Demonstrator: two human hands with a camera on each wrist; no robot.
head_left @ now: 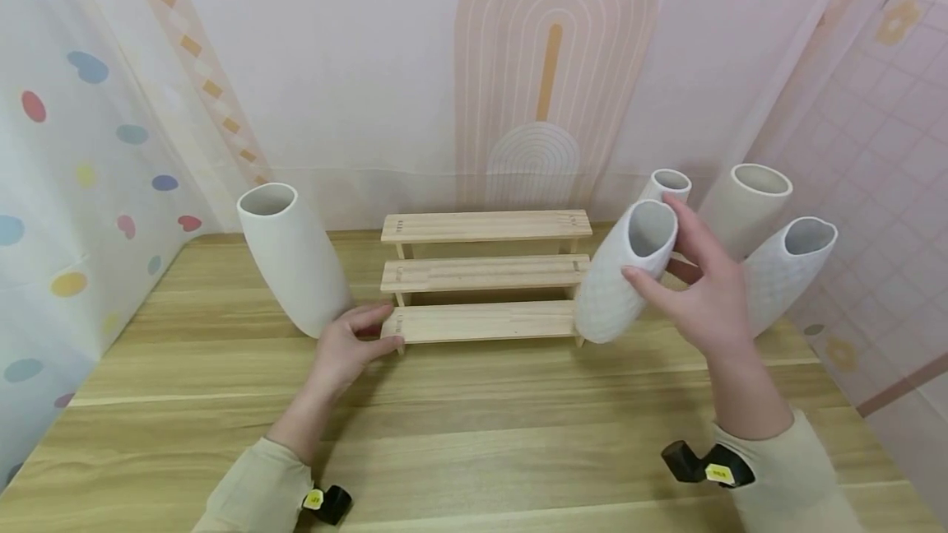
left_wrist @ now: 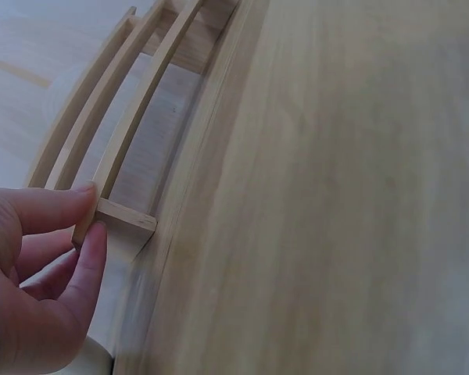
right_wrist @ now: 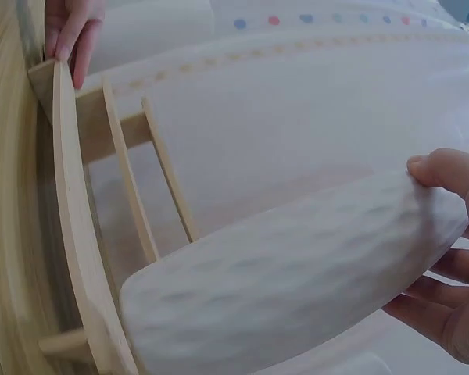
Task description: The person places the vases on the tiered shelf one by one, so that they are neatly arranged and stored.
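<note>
My right hand (head_left: pixel 707 294) grips a white dimpled vase (head_left: pixel 615 294) near its mouth, thumb on one side and fingers on the other. The vase is tilted in the head view, its base beside the right end of a three-tier wooden stand (head_left: pixel 481 323). Whether the base touches the stand I cannot tell. At the stand's opposite end, my left hand (head_left: pixel 351 348) pinches the end of the lowest board (left_wrist: pixel 129 148) between thumb and fingers. Just behind that hand stands a smooth white vase (head_left: pixel 292 270).
Three more pale vases are at the right: a small one (head_left: pixel 670 181), a tall smooth one (head_left: pixel 744 208) and a textured one with a wavy rim (head_left: pixel 785 278). A patterned curtain (head_left: pixel 355 64) hangs behind the wood-grain table (head_left: pixel 489 434).
</note>
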